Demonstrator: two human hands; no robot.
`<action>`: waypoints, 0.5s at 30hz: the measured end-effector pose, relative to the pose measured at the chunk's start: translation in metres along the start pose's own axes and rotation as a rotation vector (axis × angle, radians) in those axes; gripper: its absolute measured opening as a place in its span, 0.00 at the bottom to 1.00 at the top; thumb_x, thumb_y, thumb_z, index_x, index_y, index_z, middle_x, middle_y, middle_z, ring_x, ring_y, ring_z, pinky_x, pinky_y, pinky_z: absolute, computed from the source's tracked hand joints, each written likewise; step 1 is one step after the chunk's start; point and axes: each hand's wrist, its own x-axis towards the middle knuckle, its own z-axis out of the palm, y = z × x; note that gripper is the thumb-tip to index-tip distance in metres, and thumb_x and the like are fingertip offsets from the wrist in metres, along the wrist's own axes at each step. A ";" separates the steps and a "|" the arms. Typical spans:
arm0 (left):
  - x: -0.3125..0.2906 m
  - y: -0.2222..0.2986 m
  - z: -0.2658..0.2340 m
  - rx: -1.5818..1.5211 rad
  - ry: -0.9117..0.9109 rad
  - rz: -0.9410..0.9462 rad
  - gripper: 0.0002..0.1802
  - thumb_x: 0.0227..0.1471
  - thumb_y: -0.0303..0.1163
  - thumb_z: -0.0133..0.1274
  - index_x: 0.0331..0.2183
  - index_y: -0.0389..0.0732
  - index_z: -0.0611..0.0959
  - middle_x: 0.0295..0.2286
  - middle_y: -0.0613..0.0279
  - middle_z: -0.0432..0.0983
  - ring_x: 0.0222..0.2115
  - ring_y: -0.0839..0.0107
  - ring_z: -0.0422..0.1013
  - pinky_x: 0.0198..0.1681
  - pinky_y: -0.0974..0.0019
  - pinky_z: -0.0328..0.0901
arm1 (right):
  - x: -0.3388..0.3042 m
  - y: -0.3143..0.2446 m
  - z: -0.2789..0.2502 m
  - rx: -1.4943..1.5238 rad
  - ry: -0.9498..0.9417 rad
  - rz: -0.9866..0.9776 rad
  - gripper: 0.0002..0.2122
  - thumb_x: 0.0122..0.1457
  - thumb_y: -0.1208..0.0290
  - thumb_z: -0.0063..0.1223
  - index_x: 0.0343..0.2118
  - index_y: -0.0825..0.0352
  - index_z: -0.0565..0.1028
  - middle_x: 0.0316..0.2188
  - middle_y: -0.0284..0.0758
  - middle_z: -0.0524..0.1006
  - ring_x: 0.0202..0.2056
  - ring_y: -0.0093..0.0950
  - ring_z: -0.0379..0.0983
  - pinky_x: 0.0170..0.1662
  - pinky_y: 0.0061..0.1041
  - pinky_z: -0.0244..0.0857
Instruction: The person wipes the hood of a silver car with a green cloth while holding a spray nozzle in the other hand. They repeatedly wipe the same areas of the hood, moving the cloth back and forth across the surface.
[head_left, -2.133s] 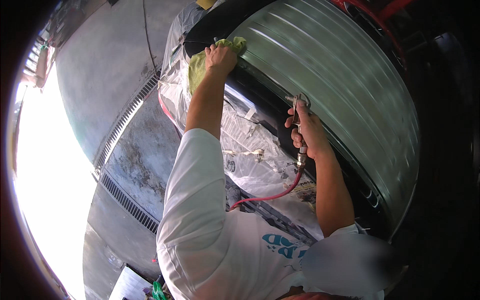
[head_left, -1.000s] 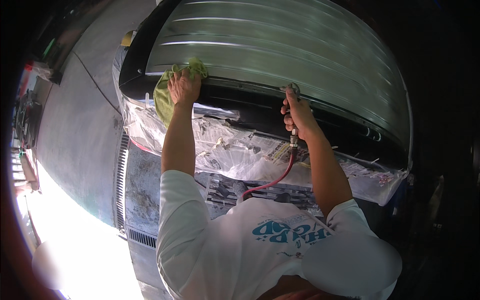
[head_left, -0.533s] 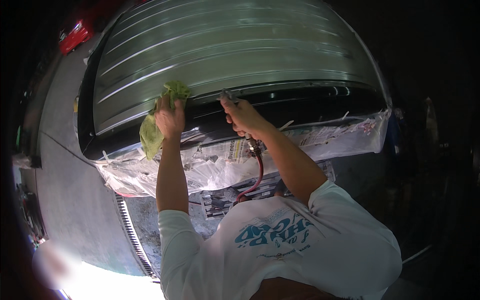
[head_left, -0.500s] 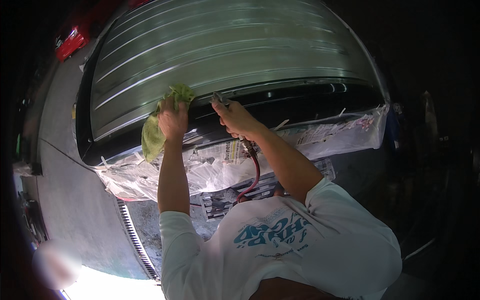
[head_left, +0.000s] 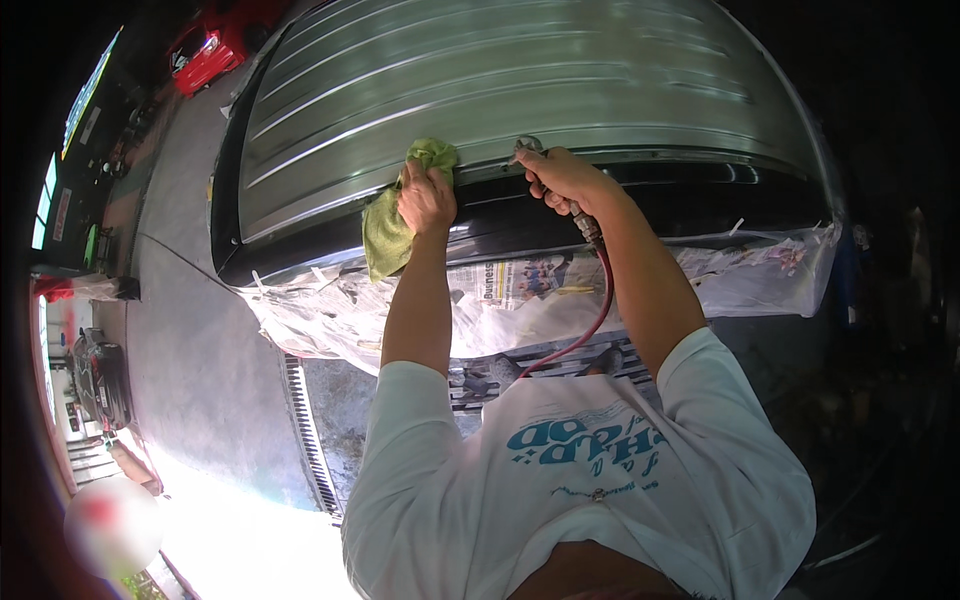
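Note:
My left hand (head_left: 427, 200) grips a green cloth (head_left: 388, 235) and presses it on the edge of a ribbed grey vehicle roof (head_left: 480, 110). Part of the cloth bunches up beyond my fingers, and the rest drapes over the glossy black border (head_left: 490, 215). To its right, my right hand (head_left: 572, 182) is wrapped round a small metal air blow gun (head_left: 527, 147), its tip close to the seam between grey panel and black border. From the gun's lower end a red hose (head_left: 603, 300) runs down toward my body. My fingers partly hide the gun.
Newspaper (head_left: 505, 285) and clear plastic sheeting (head_left: 750, 290), held by tape tabs, cover the side below the black border. I stand over a slatted platform (head_left: 470, 385). A drain grate (head_left: 305, 430) crosses the concrete floor (head_left: 190, 350). Beyond are a red car (head_left: 205, 60) and a dark car (head_left: 100, 380).
Both hands have slid a little to the right along the roof edge, the cloth and the blow gun still held. My view has also shifted, showing more of the workshop on the left.

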 end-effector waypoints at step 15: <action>0.003 0.022 0.000 0.047 -0.042 -0.044 0.17 0.58 0.42 0.50 0.44 0.42 0.80 0.43 0.49 0.79 0.45 0.42 0.77 0.49 0.41 0.70 | 0.016 -0.025 0.007 -0.554 0.146 0.054 0.23 0.73 0.51 0.48 0.29 0.68 0.67 0.17 0.33 0.68 0.11 0.21 0.57 0.14 0.28 0.52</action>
